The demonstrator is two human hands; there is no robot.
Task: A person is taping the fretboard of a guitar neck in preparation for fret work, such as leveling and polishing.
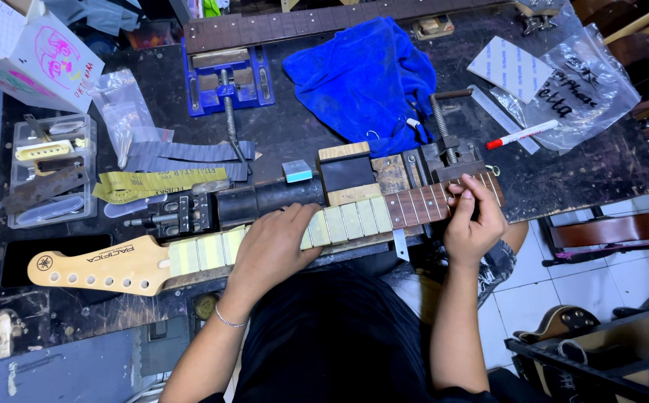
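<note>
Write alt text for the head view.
A person's left hand presses on a taped guitar neck lying across a dark workbench, while the right hand pinches something small at its upper frets. A blue cloth lies behind.

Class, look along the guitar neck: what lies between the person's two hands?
Head view: between the left hand and right hand, the guitar neck shows taped frets, then bare dark fretboard.

A pale maple guitar neck [265,239] shows a brown fretboard crossed by silver frets, much of it masked in pale yellow-green tape. It lies on a scuffed black workbench [302,134] beside a bright blue cloth [362,75], a blue vise [227,82], grey sanding strips [190,153] and a yellow strip [156,183]. A white marker with a red cap [520,135] rests near a clear plastic bag [586,82] with black lettering.
</note>
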